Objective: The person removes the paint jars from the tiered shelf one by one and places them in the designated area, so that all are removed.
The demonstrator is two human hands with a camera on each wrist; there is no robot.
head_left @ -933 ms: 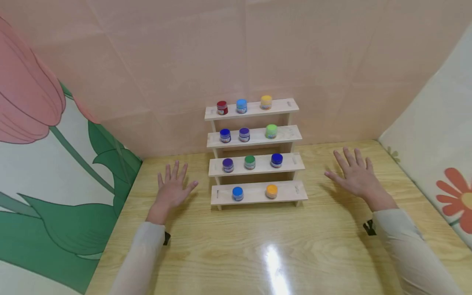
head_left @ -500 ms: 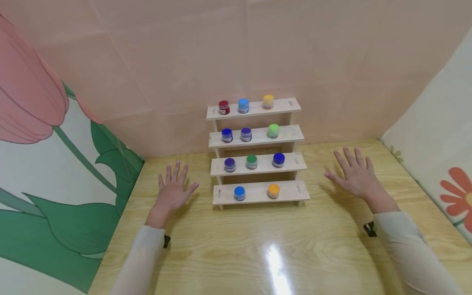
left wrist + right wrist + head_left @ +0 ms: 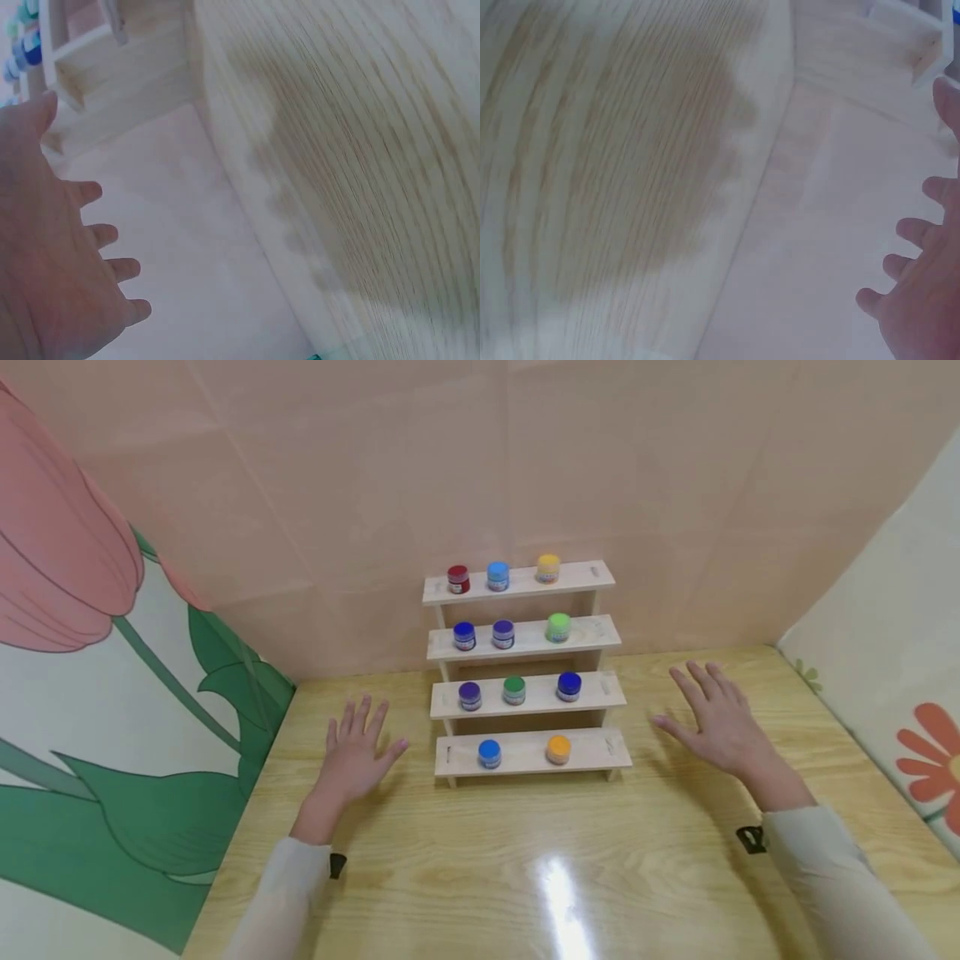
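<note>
A pale wooden stepped rack point(image 3: 525, 763) with several tiers stands on the table, bearing small lidded paint jars. Its top tier carries a dark red jar point(image 3: 458, 580), a light blue jar point(image 3: 498, 577) and a yellow jar point(image 3: 548, 569). Below come blue, purple and green jars, among them a light green jar point(image 3: 558, 627). On the lowest tier sit a blue jar point(image 3: 490, 754) and an orange jar point(image 3: 558, 750). My left hand point(image 3: 354, 764) hovers left of the rack, fingers spread, holding nothing. To the right, my right hand point(image 3: 718, 722) is likewise spread and holds nothing.
The wood-grain table point(image 3: 450, 860) meets a pinkish cloth backdrop point(image 3: 360, 510) behind the rack. A panel with a painted tulip point(image 3: 60, 527) rises at the left, and one with a red flower point(image 3: 933, 756) at the right.
The head view has shifted slightly, so the rack sits a little further right. My left hand has dropped a little toward me; the right has turned slightly, its fingers closer together.
</note>
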